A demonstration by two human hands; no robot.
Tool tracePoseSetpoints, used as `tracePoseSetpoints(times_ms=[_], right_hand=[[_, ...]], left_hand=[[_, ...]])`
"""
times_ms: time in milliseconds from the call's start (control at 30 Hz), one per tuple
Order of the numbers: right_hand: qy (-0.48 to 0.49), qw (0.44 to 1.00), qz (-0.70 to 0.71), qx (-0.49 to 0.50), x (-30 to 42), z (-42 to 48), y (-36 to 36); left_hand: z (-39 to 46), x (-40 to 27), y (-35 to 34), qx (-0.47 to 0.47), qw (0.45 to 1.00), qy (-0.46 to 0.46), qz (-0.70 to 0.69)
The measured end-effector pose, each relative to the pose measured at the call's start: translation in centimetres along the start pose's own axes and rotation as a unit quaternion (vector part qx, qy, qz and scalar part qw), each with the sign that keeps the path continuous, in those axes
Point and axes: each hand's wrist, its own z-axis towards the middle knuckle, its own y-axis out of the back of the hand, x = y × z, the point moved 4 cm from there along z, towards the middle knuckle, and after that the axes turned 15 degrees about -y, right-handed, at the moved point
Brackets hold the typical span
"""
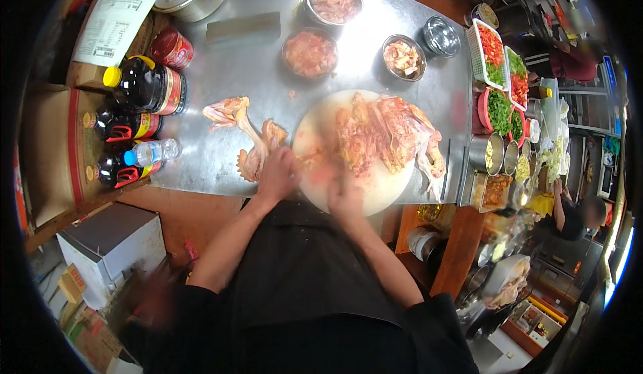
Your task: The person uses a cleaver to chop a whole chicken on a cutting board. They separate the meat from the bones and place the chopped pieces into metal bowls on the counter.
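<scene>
My left hand (277, 175), fingers curled, is at the left rim of a round white cutting board (384, 195). Whether it grips a piece of meat is hidden. Beside it on the steel lie a chicken head and neck (257, 148) and a chicken foot (227, 110). At the board's near side, my right hand (346, 198) is closed around the handle of a motion-blurred knife (337, 160), apparently a cleaver. Most of a cut-up chicken carcass (387, 132) covers the board's right half, one leg overhanging the rim. Small chicken scraps (310, 160) lie between my hands.
Metal bowls of cut meat (335, 3) (310, 53) (403, 57) stand on the steel table (241, 67). A grey rectangular slab (243, 27) lies behind. Bottles (145, 86) line the left; baskets of chopped vegetables (488, 55) line the right. Other people (577, 218) (575, 60) are farther right.
</scene>
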Motion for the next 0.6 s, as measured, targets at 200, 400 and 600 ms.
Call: tracePoseSetpoints(times_ms=[200, 400, 600], right_hand=[[-0.074, 0.985, -0.120, 0.099, -1.6, 3.6, 0.9], [-0.123, 0.988, -0.092, -0.026, -4.8, 2.0, 5.1], [-0.089, 0.994, 0.010, -0.060, -1.2, 1.8, 5.6]], left_hand=[[2.4, -0.6, -0.7, 0.032, 0.997, 0.061, 0.028], [6.8, -4.6, 0.0, -0.024, 0.999, -0.026, 0.000], [5.0, -1.8, -1.8, 0.059, 0.993, -0.062, 0.082]])
